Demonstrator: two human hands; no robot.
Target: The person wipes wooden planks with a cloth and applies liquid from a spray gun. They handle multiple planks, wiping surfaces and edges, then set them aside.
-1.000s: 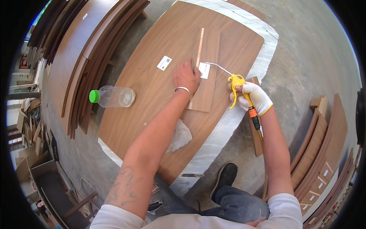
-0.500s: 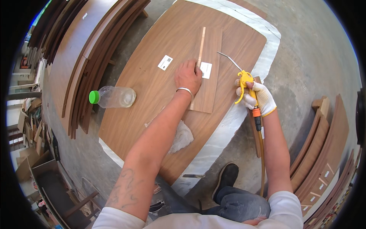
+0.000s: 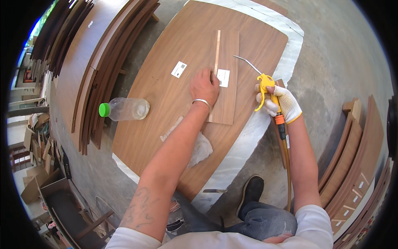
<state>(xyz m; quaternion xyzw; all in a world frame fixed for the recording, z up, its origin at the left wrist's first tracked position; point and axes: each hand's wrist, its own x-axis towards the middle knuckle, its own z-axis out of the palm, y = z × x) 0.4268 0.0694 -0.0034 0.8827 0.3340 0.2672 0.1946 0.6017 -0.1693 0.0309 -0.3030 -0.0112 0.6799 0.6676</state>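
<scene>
A narrow wood-grain board [image 3: 227, 101] lies on a large wood-grain panel [image 3: 166, 99], a pale strip showing along its left edge. My bare left hand [image 3: 204, 86] is closed on that left edge, beside a white label [image 3: 223, 78] stuck on the board. To the right, my right hand [image 3: 278, 99], in a white glove with a yellow cuff, grips a yellow air blow gun [image 3: 265, 85]. Its thin bent nozzle [image 3: 247, 63] points up and left over the board. A tan hose [image 3: 287, 166] runs down from the gun. A crumpled white cloth [image 3: 202, 150] is partly hidden behind my left forearm.
A clear plastic bottle with a green cap [image 3: 128, 109] lies at the panel's left edge. Stacked panels [image 3: 93, 70] stand at the left, curved wooden parts [image 3: 346, 153] at the right. White sheeting [image 3: 240, 145] shows under the panel. A second label [image 3: 179, 69] lies left of my hand.
The whole view has shifted slightly. My left hand stays on the board's edge and my right hand still holds the blow gun, both almost unmoved.
</scene>
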